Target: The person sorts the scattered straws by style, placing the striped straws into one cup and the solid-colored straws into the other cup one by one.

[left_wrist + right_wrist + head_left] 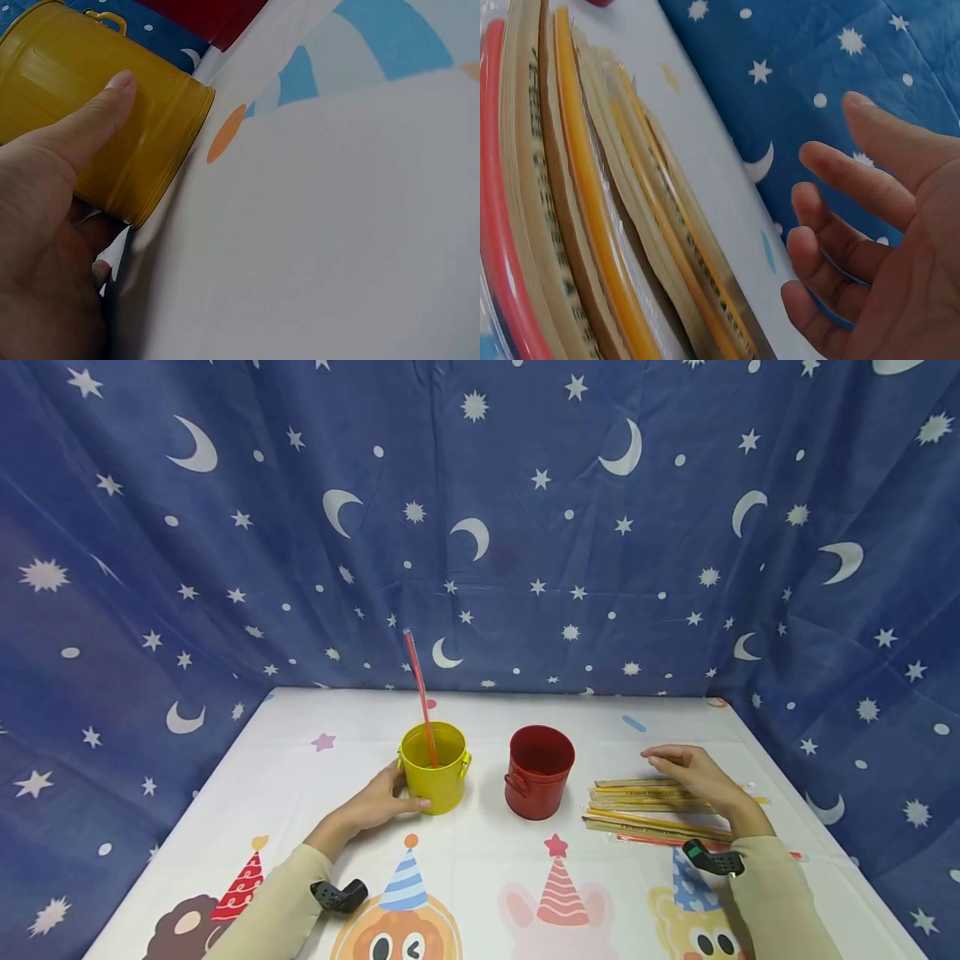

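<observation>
Around the lower left side of a small yellow bucket (437, 789), my left hand (375, 802) has its thumb at the front and its fingers behind. The left wrist view shows the thumb lying along the bucket's wall (154, 127). A red straw (419, 681) in a clear wrapper leans up out of that bucket. My right hand (697, 772) holds nothing and hovers above a row of wrapped straws (652, 806), its fingers loosely bent. Among them in the right wrist view are paper-wrapped straws (529, 172), an orange straw (592, 195) and a red straw (501, 225).
A red bucket (538, 781) stands between the yellow bucket and the straws, its handle folded down at the front. The white tablecloth (480, 877) has printed animals in party hats. A blue curtain (480, 527) with moons and stars rises behind and at both sides.
</observation>
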The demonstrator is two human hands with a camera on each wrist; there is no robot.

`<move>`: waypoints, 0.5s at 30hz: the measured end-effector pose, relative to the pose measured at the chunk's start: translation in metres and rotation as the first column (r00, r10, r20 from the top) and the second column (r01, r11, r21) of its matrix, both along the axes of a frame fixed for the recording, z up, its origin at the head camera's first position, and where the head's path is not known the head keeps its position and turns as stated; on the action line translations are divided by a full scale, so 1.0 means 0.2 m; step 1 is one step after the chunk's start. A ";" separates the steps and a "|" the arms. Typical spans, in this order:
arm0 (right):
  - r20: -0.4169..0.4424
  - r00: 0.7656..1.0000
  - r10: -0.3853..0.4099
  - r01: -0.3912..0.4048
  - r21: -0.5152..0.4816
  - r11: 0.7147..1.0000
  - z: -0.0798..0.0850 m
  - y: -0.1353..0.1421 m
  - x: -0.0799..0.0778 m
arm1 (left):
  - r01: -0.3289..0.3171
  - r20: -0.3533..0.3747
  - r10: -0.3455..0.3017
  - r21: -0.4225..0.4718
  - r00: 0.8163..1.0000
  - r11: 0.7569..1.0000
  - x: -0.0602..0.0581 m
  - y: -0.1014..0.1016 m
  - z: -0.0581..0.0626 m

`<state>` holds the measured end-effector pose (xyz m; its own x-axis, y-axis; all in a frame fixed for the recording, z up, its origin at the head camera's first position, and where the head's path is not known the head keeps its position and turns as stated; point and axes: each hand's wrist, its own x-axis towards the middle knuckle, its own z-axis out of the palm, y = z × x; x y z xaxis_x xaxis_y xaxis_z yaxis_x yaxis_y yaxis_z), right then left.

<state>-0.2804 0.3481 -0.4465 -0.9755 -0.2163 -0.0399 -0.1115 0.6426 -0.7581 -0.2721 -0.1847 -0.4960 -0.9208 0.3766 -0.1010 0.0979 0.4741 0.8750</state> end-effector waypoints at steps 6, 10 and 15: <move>0.007 0.997 0.073 -0.073 0.004 0.997 -0.05 0.06 -0.01 | -0.005 -0.001 0.005 -0.006 1.000 1.000 0.00 0.00 0.00; 0.006 0.995 0.103 -0.103 0.044 0.994 -0.08 0.06 -0.01 | 0.000 0.001 0.000 -0.004 1.000 1.000 0.00 0.00 0.01; 0.028 0.997 0.071 -0.074 0.105 0.992 -0.10 0.06 -0.01 | 0.001 0.002 -0.001 -0.002 1.000 1.000 0.00 0.00 0.01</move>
